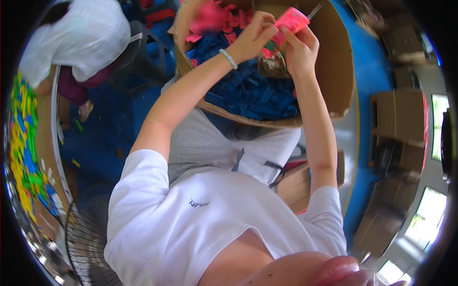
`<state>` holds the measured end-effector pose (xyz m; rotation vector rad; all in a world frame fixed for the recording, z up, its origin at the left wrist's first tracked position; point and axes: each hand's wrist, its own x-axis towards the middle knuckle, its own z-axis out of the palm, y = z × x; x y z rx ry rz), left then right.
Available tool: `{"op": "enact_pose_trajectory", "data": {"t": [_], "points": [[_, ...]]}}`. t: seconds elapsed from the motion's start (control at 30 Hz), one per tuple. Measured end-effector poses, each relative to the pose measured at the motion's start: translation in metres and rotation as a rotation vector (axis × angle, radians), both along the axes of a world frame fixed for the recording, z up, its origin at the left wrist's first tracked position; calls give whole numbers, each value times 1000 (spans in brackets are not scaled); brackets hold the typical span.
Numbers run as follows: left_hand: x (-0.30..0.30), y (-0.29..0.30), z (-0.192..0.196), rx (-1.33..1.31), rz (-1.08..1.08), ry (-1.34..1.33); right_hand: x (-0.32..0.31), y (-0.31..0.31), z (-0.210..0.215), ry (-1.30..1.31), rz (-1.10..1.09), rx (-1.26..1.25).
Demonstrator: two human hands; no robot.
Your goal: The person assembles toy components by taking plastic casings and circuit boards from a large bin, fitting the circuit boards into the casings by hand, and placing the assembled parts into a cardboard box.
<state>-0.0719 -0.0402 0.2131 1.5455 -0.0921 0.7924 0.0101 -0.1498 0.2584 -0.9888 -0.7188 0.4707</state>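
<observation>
Over a large cardboard box (334,62), both of my hands are raised around a bright pink plastic piece (292,20). My right hand (301,50) is closed on its lower side, thumb and fingers pinching it. From the left, my left hand (254,35), with a pale band at the wrist, has its bent fingers closed against the near end of the same piece. A thin grey strip (315,10) sticks up beyond the piece; I cannot make out what it is. Beneath my hands lie many dark blue plastic parts (253,97) and several pink parts (231,19).
A small open carton (273,66) sits among the blue parts. At far left, a table edge (47,124) bears yellow, green and blue pieces (24,143). Another person (78,38) is beside a dark plastic chair (138,57). Cardboard boxes (398,117) line the right. A wire fan guard (88,238) stands lower left.
</observation>
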Motion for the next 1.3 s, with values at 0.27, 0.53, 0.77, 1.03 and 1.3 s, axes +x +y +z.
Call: {"op": "enact_pose_trajectory", "data": {"t": [0.27, 0.53, 0.77, 1.03, 1.3], "points": [[-2, -12, -4, -32, -336, 6, -32, -64, 19, -170, -109, -33], [11, -29, -5, 77, -420, 217, -39, -342, 12, -210, -1236, -106], [15, -20, -7, 85, -409, 347, -105, -513, -182, 515, -1261, -764], [13, -2, -31, 337, -410, 803, -132, -512, -272, 1039, -1392, -689], [30, -11, -69, 1705, -791, 1116, -126, -527, -279, 1266, -1453, -373]]}}
